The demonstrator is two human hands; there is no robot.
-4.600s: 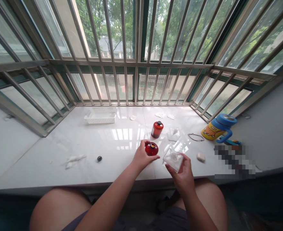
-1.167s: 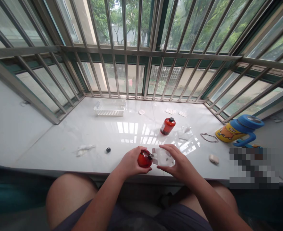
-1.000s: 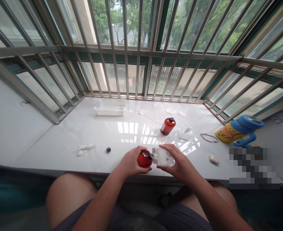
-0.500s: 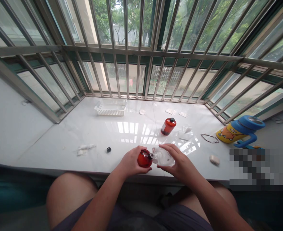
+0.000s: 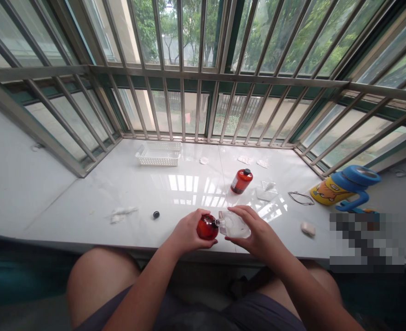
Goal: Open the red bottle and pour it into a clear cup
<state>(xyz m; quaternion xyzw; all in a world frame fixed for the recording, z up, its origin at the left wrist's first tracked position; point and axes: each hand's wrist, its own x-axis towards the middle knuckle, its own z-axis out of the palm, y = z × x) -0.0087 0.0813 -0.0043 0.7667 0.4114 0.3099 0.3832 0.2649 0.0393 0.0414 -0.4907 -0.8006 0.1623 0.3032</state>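
Note:
My left hand (image 5: 189, 232) is wrapped round a red bottle (image 5: 207, 227), whose uncapped dark mouth faces right. In my right hand (image 5: 251, 227) is a clear bottle (image 5: 235, 224), tipped on its side with its threaded neck pointing left. The two mouths meet, or nearly so; whether liquid passes between them cannot be made out. A small black cap (image 5: 156, 214) lies on the white sill (image 5: 85, 202), left of my hands. Beyond them stands a second red bottle (image 5: 242, 181) with a black cap and a label.
A white basket (image 5: 158, 158) sits at the back left. To the right are a clear plastic piece (image 5: 266, 191), a thin loop (image 5: 301, 198), a pale lump (image 5: 308, 229) and a blue-and-yellow flask (image 5: 342, 186). Crumpled plastic (image 5: 122, 214) lies left. Metal bars (image 5: 203, 76) line the windows.

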